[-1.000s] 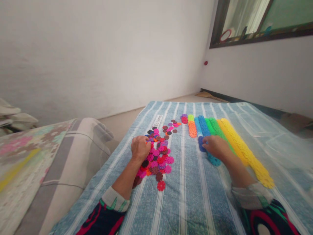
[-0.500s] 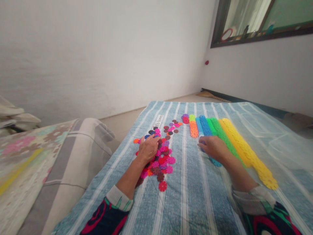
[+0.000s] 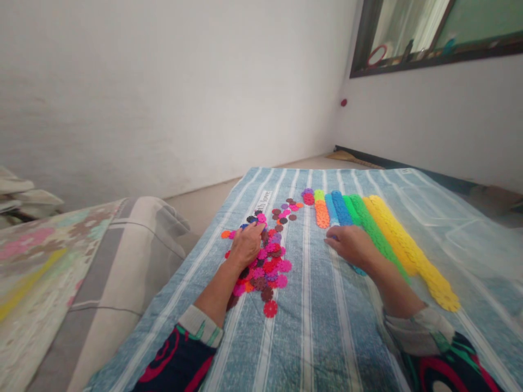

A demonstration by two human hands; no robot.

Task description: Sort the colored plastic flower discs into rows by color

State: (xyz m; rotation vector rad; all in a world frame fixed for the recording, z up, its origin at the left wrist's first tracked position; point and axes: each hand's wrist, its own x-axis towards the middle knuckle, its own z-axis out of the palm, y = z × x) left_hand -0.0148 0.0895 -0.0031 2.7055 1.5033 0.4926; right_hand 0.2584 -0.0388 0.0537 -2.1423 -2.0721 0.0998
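Note:
My left hand [image 3: 245, 245] rests over a loose pile of flower-shaped plastic discs [image 3: 269, 267], mostly pink, red, brown and purple. Its index finger stretches toward dark blue discs [image 3: 252, 219] at the pile's far side; the other fingers are partly hidden. Across the cloth, my right hand [image 3: 352, 245] is closed with a pinch, and a bluish disc edge [image 3: 335, 237] shows at the fingertips. This hand hovers at or just over the near part of the blue row [image 3: 343, 212], covering some of it. Whether it touches the row I cannot tell.
Overlapping discs form a green row [image 3: 378, 234], a yellow row [image 3: 408, 250], an orange row [image 3: 322, 215] and a short red-purple stack [image 3: 308, 197]. A striped blue cloth [image 3: 286, 354] lies underneath. Clear plastic [image 3: 478, 239] lies at right; a covered surface [image 3: 106, 272] stands at left.
My right hand has shifted slightly left, its fingertips still pinched. My left hand stays on the pile, its index finger a little more extended. The view has tilted slightly.

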